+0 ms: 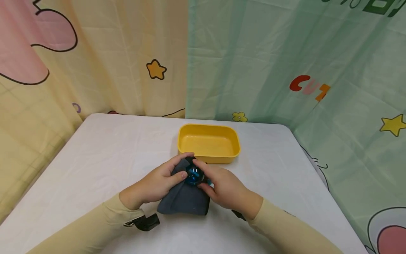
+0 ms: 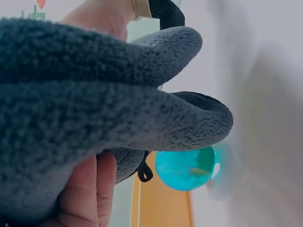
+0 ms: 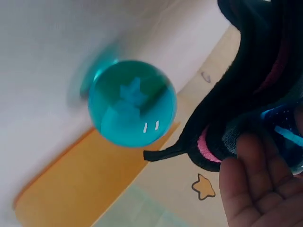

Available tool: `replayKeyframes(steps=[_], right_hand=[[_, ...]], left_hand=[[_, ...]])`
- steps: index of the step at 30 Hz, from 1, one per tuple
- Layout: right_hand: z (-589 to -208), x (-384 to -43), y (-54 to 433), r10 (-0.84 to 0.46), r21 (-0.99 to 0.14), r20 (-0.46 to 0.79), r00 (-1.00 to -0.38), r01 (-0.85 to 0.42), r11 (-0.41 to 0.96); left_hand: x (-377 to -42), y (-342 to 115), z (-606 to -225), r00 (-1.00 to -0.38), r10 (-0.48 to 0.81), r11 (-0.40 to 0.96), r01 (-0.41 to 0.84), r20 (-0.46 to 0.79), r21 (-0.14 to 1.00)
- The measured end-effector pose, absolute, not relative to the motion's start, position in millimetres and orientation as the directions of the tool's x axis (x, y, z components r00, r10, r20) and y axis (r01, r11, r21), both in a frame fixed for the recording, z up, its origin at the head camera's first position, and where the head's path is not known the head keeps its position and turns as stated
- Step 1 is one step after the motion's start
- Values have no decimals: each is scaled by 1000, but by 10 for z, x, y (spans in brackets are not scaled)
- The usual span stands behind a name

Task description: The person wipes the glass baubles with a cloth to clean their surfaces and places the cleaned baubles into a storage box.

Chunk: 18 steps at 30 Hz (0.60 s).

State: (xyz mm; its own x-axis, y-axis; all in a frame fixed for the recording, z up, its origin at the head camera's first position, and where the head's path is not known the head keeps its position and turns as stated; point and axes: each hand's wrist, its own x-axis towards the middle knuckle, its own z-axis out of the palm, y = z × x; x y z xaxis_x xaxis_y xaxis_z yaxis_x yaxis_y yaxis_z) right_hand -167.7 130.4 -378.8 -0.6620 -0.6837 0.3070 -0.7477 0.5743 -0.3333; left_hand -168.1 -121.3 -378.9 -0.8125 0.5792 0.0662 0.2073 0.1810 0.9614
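Grey cloth [image 1: 187, 199]: lower centre of the head view, gripped by the left hand [image 1: 163, 181].
Dark blue ball [image 1: 194, 175]: between both hands at the cloth's upper edge (round, so no long axis); inside it or against it, I cannot tell.
Right hand [image 1: 225, 183]: right of the ball, pinching it between finger and thumb.
Turquoise ball [image 3: 132, 104]: left of centre, right-wrist view.
Yellow tray [image 1: 209, 141]: head-view centre, just beyond the fingers.

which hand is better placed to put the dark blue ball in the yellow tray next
Probably the right hand: its finger and thumb span the dark blue ball, and the yellow tray stands just beyond. The left hand is occupied holding the grey cloth.
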Motion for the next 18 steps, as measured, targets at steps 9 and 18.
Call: replayKeyframes(steps=[9, 18], right_hand=[[-3782, -1708, 1267, -589, -605, 197, -784, -570, 556], [-3791, -1650, 1269, -633, -474, 252, -732, -664, 579]], left_hand=[[-1648, -1190, -3786, -804, 592, 207, 215, 53, 954], [-1663, -1200, -3792, -814, 577, 235, 241, 64, 942]])
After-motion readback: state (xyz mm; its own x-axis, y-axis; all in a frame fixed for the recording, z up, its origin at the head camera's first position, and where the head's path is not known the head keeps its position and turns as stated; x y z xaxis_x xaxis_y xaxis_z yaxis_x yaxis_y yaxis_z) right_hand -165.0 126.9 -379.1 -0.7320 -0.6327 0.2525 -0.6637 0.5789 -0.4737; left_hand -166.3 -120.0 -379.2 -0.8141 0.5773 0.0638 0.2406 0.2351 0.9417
